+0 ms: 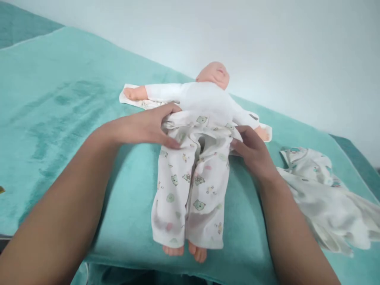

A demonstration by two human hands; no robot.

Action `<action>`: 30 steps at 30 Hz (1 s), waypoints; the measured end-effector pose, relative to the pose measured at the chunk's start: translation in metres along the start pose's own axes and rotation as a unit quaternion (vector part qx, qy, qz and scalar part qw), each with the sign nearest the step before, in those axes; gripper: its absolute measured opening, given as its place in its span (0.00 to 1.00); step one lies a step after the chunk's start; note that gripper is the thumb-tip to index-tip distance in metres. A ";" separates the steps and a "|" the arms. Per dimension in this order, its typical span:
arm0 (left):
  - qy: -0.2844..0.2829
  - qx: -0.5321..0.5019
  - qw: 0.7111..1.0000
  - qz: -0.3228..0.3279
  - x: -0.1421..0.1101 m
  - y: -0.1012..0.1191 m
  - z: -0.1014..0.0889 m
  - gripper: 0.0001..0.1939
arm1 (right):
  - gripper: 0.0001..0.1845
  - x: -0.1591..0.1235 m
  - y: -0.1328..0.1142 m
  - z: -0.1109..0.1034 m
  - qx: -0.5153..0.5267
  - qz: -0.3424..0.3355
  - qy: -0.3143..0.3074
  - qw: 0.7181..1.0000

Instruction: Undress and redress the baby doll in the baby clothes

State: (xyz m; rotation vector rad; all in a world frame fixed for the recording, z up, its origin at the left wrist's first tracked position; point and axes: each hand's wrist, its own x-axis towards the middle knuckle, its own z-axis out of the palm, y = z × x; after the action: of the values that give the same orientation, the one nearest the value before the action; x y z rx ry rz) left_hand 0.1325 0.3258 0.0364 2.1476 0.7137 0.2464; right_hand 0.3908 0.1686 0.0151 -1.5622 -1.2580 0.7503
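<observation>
We find the trousers (172,190) lying lengthwise from mid-frame to lower centre (on the doll (204,95)), waist between left hand (145,127) and right hand (253,148), neither nearer, each pinching one side.

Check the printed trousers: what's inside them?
The doll has its feet poking out below the trousers, so its legs are presumably inside. The legs themselves, and whatever lies under the waistband, are covered and can't be seen.
</observation>
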 end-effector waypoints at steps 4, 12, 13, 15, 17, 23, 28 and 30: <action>0.005 0.034 0.999 0.039 -0.015 0.003 0.006 0.21 | 0.13 -0.012 -0.012 -0.004 -0.088 -0.002 -0.111 0.990; 0.141 -0.056 0.988 -0.027 -0.015 0.010 0.019 0.10 | 0.07 -0.013 0.001 0.010 -0.058 -0.020 0.128 0.990; 0.114 -0.068 0.991 -0.029 -0.016 0.009 0.019 0.12 | 0.06 -0.016 0.000 0.011 -0.061 -0.007 0.114 0.992; 0.051 -0.078 0.995 -0.028 -0.022 0.006 0.019 0.21 | 0.07 -0.024 -0.004 0.010 -0.063 0.026 0.047 0.997; 0.015 -0.066 0.997 -0.022 -0.033 0.005 0.023 0.30 | 0.17 -0.038 -0.010 0.008 -0.059 0.064 -0.048 0.995; 0.098 -0.034 0.994 0.024 -0.064 0.006 0.053 0.14 | 0.12 -0.066 -0.012 0.022 -0.041 0.065 -0.052 0.996; 0.137 -0.168 0.976 -0.034 -0.078 0.017 0.059 0.15 | 0.13 -0.070 -0.021 0.029 0.057 0.097 -0.012 0.994; 0.101 -0.142 0.985 -0.018 -0.090 0.025 0.055 0.20 | 0.22 -0.080 -0.029 0.024 0.015 0.082 -0.072 0.994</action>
State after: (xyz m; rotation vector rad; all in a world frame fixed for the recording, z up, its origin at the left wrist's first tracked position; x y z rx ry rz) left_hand 0.0911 0.2255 0.0271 1.8534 0.7816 0.5195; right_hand 0.3369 0.0991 0.0256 -1.6256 -1.2245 0.9972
